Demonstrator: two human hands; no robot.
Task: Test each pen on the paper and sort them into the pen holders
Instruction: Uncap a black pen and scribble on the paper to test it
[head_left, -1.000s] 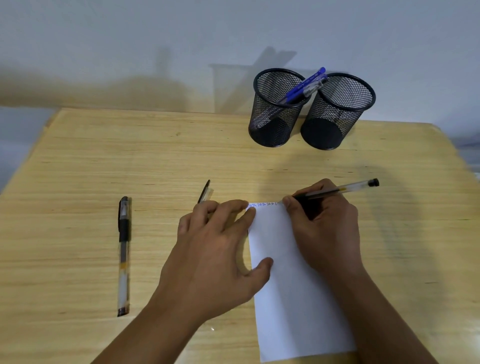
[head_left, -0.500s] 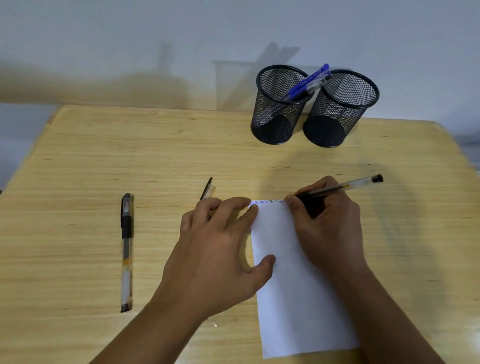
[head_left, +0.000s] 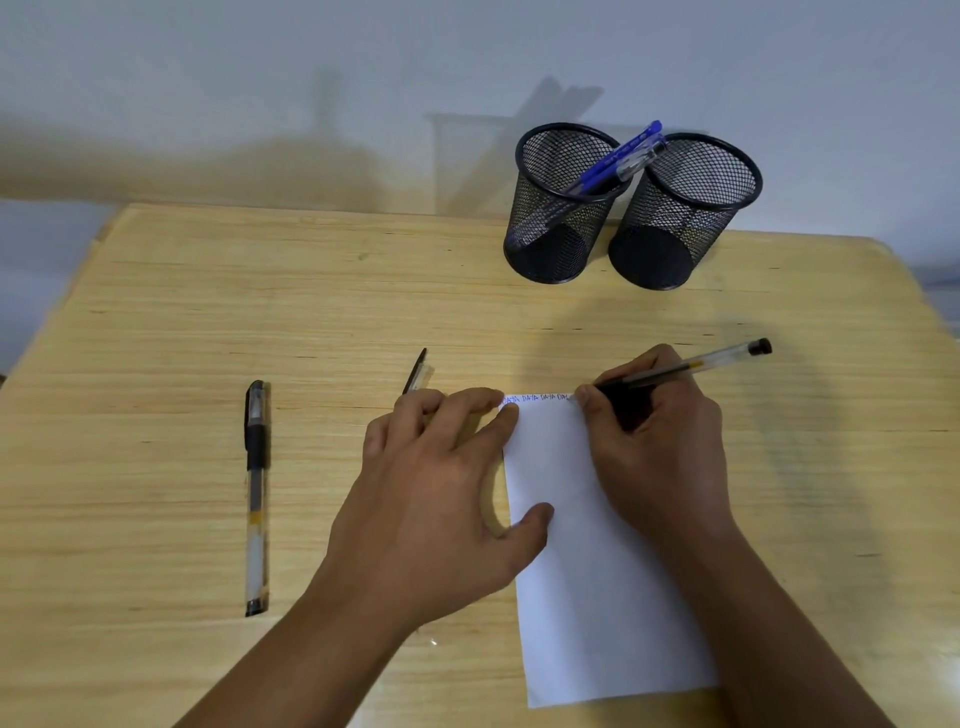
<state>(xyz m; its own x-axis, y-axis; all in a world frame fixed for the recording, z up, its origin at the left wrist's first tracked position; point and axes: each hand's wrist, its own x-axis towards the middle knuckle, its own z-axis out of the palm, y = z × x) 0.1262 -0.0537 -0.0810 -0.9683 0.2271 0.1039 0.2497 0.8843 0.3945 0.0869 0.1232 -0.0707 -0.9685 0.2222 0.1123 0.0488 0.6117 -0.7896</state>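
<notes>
- A clear-barrelled pen (head_left: 691, 368) with a black end cap is gripped in the right hand (head_left: 657, 441); the thumb and forefinger are curled tightly round its dark grip section, and the barrel slants up and to the right over the knuckles.
- The pen's tip meets the top edge of a white sheet of paper (head_left: 592, 561), at the end of a row of small handwritten words that runs along that edge.
- The right wrist and forearm lie across the sheet's right side, coming in from the lower right.
- The left hand (head_left: 441, 488) lies palm down on the paper's left edge, fingers spread apart and nearly straight; the forefinger tip presses the top left corner and the thumb presses the edge lower down.
- The paper lies on a pale wooden table (head_left: 156, 322), close to the viewer and right of centre.
- Just beyond the left fingers, a pen cap (head_left: 417, 371) lies on the wood.
- Well to the left, a second pen (head_left: 256, 496) with a black grip lies alone, lengthwise toward the viewer.
- At the table's far edge stand two black mesh holders, touching: the left holder (head_left: 563, 208) has blue pens (head_left: 621, 156) leaning to the right over its rim, and the right holder (head_left: 685, 213) shows nothing inside.
- A plain pale wall (head_left: 260, 78) stands behind the table.
</notes>
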